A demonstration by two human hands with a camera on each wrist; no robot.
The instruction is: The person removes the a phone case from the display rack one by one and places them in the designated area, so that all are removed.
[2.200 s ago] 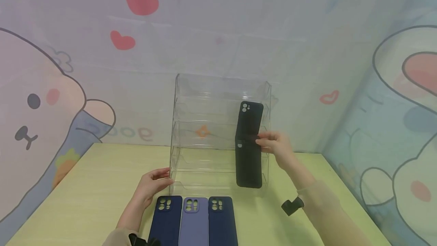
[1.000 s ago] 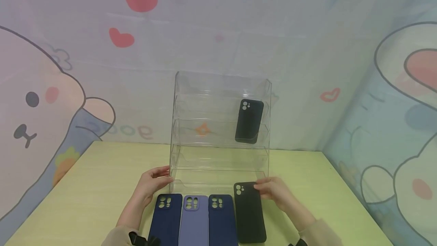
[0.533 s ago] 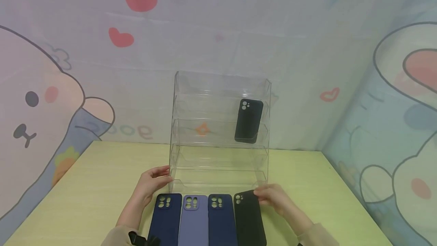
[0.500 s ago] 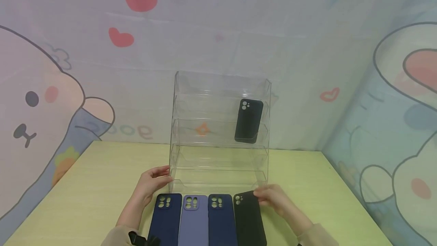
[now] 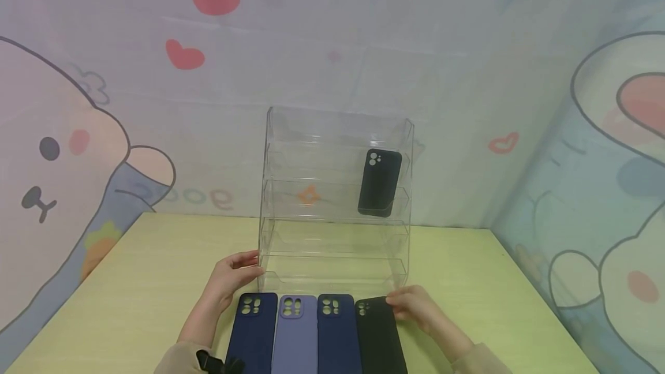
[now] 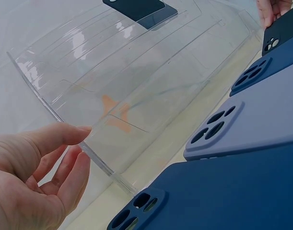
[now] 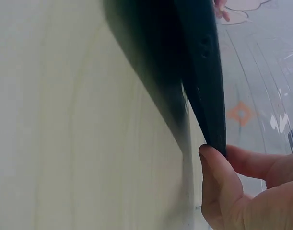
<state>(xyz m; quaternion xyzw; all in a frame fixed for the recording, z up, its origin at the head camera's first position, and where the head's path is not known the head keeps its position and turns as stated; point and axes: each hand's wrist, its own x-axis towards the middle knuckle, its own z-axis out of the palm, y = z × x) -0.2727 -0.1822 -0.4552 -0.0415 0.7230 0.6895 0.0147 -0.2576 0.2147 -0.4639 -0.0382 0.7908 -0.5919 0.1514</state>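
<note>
My left hand [image 5: 232, 281] grips the lower left edge of a clear acrylic display rack [image 5: 332, 241], thumb in front and fingers behind in the left wrist view. With thumb and fingers my right hand [image 5: 417, 307] pinches the upper right corner of a black phone case [image 5: 381, 336]. That case is at the right end of a row, beside a dark blue phone case [image 5: 337, 333], a lilac phone case [image 5: 295, 333] and another dark blue phone case [image 5: 253, 328]. In the right wrist view, the held case [image 7: 204, 72] slants above the table at the pinched corner.
A second black phone case [image 5: 380, 182] leans in the rack at the right of an upper tier. The rack stands on a pale yellow table [image 5: 130, 281]. Behind hangs a cartoon-printed cloth [image 5: 332, 27].
The right hand has brought the held black case down from in front of the rack to the row's right end, uncovering the other black case. Lately its top edge has lowered. The left hand stays put.
</note>
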